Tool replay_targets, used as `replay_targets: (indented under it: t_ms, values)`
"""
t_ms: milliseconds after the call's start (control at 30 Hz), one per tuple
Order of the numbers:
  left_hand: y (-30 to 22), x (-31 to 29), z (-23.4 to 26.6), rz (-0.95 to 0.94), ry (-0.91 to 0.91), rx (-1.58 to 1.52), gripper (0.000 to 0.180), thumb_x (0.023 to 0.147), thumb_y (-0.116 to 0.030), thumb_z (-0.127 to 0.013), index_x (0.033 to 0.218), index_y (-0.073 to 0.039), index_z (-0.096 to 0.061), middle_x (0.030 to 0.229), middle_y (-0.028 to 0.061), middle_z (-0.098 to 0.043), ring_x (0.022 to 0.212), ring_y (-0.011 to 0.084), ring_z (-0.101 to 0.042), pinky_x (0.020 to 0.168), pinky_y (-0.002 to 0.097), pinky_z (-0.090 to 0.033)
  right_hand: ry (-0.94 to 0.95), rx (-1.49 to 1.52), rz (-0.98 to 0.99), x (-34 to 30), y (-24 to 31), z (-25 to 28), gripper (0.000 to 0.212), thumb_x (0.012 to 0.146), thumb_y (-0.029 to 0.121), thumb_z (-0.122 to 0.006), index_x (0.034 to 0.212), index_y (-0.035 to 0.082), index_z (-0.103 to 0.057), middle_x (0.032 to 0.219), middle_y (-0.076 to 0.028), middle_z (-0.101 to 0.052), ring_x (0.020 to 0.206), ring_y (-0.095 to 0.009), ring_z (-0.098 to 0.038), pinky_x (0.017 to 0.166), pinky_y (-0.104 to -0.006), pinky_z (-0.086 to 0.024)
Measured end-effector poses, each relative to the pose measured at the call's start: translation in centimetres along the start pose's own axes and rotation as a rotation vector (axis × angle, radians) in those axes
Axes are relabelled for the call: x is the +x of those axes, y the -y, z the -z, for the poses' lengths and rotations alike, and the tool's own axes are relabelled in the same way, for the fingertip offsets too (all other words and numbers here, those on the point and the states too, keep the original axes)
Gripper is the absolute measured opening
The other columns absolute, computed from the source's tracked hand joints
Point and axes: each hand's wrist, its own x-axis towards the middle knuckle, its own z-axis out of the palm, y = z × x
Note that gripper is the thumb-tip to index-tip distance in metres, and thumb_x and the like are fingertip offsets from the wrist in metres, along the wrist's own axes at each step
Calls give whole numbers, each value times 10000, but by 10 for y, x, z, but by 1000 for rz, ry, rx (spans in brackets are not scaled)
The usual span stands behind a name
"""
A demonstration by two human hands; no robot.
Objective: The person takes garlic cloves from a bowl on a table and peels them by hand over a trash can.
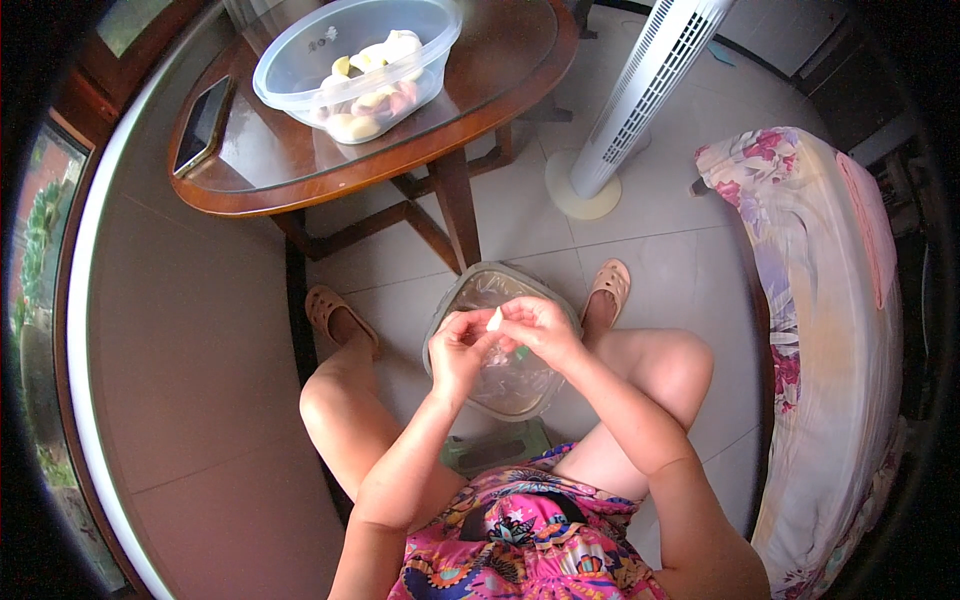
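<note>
A small white garlic clove [495, 320] is pinched between the fingertips of both hands in front of me. My left hand [462, 342] is closed on its left side, thumb and fingers pressed together. From the other side my right hand [537, 326] meets it, fingers curled and thumb against the clove. Directly below both hands stands a waste bin [515, 408] with a thin plastic liner, pale scraps lying inside. Farther off, a clear plastic bowl [285, 92] holds several whitish garlic pieces [370, 103], some with pinkish or yellowish skin.
The bowl stands on an oval wooden table [500, 100] with a glass top, beside a phone [203, 125]. A white tower fan [630, 110] rises from the tiled floor. Flowered fabric [800, 270] covers furniture at my right. Between my legs is a green stool [497, 446].
</note>
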Motion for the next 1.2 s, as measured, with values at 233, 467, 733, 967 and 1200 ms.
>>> replay_targets:
  t_ms: [233,467,733,967,1200]
  values:
    - [-14,-3,1,-104,22,297,194,620,22,-635,802,0,-571,719,45,-548,644,101,-537,599,214,-450,16,-68,4,-1,-1,1,96,721,57,-540,773,-19,-510,663,-62,-544,552,-94,-526,466,-205,-446]
    - [1,0,3,242,87,-240,252,673,42,-581,917,30,-522,827,79,-565,724,125,-545,685,236,-448,3,-2,-52,1,-2,6,105,715,-14,-436,773,-29,-522,659,-65,-542,537,-99,-519,477,-210,-449]
    - [4,2,2,272,136,-416,312,734,54,-493,1041,11,-454,872,78,-548,798,133,-523,742,246,-429,-83,-32,-29,1,-4,3,92,756,43,-475,780,-19,-538,658,-44,-539,521,-74,-491,476,-196,-432]
    - [11,0,1,80,172,-120,323,736,49,-491,1048,-36,-472,836,39,-523,786,127,-514,720,232,-430,-52,-57,-32,-1,3,0,102,748,85,-520,764,-14,-537,655,-39,-535,537,-70,-495,473,-193,-429]
    - [2,-2,1,-102,187,283,295,724,59,-503,1003,-34,-495,787,22,-512,752,118,-521,708,223,-433,-27,-23,-31,2,-7,7,97,734,88,-536,712,-5,-520,640,-45,-526,535,-82,-500,466,-200,-431]
